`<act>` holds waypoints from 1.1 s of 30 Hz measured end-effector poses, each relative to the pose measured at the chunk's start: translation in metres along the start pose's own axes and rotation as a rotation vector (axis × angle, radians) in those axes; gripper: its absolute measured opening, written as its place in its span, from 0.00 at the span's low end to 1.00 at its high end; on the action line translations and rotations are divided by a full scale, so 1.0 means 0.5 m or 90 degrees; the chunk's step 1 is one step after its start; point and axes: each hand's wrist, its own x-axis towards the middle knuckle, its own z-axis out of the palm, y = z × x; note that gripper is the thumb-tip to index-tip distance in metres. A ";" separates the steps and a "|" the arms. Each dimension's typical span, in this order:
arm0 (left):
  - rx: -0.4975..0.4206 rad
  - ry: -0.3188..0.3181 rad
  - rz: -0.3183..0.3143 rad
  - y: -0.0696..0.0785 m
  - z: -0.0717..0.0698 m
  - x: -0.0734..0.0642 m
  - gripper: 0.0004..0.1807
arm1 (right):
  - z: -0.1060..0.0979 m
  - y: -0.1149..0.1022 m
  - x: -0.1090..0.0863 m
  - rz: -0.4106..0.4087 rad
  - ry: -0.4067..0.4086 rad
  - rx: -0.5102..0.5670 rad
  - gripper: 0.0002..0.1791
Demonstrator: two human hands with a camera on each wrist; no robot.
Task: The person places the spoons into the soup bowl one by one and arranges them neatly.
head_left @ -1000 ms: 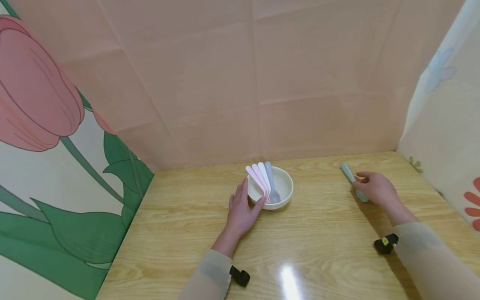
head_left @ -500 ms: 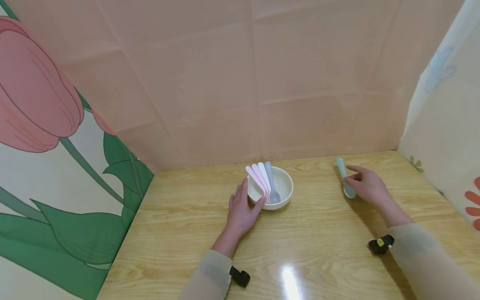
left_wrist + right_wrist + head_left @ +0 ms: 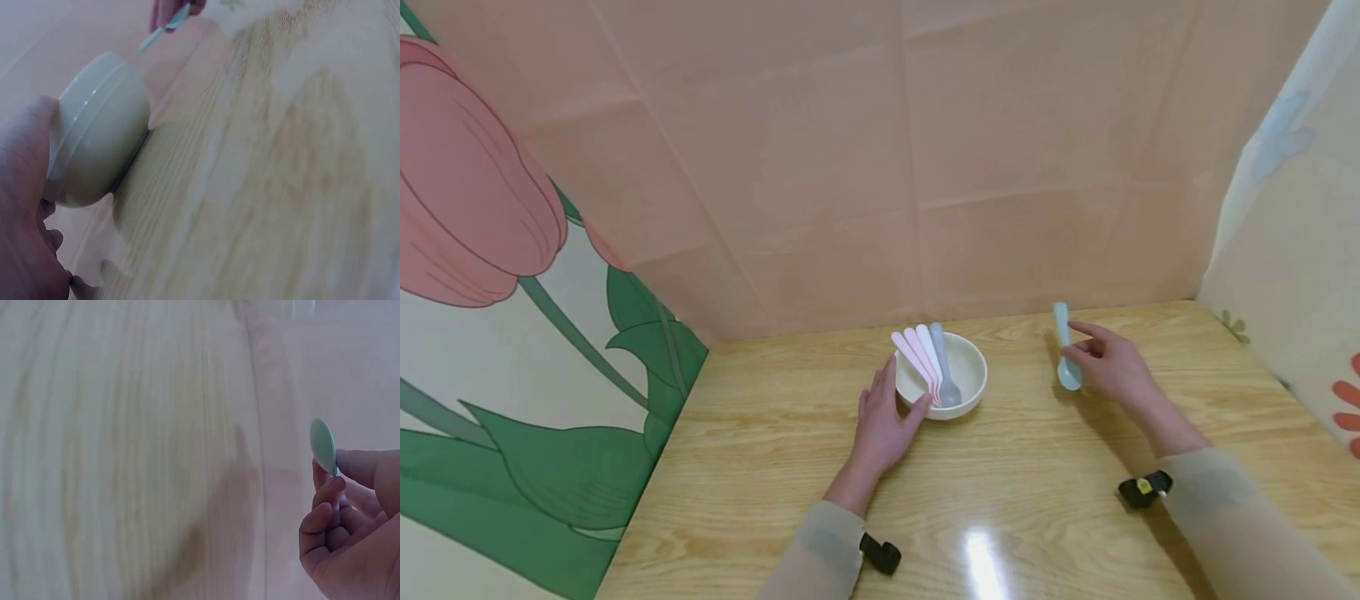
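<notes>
Head view: the right hand (image 3: 1112,367) pinches a light blue spoon (image 3: 1064,350) between thumb and fingers, holding it above the wooden table (image 3: 1045,492), to the right of a white bowl (image 3: 958,375) and apart from it, bowl end towards the person. The left hand (image 3: 880,417) rests against the near left wall of the white bowl, fingers relaxed and touching its side, thumb by the rim. Inside the white bowl lie four pastel spoons (image 3: 928,358), handles leaning over the far left rim. Pink panels stand behind the table
</notes>
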 end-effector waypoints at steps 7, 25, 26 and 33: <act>0.002 0.002 0.001 -0.004 0.002 0.001 0.56 | 0.023 -0.039 0.002 -0.011 -0.008 0.047 0.36; 0.002 0.001 0.003 0.001 0.001 0.000 0.55 | 0.090 -0.139 0.010 -0.028 -0.029 0.137 0.37; 0.004 0.001 0.002 0.000 0.001 0.001 0.55 | 0.093 -0.144 0.010 -0.029 -0.030 0.143 0.37; 0.002 0.003 0.004 -0.001 0.001 0.000 0.55 | 0.119 -0.165 0.013 -0.028 -0.031 0.154 0.37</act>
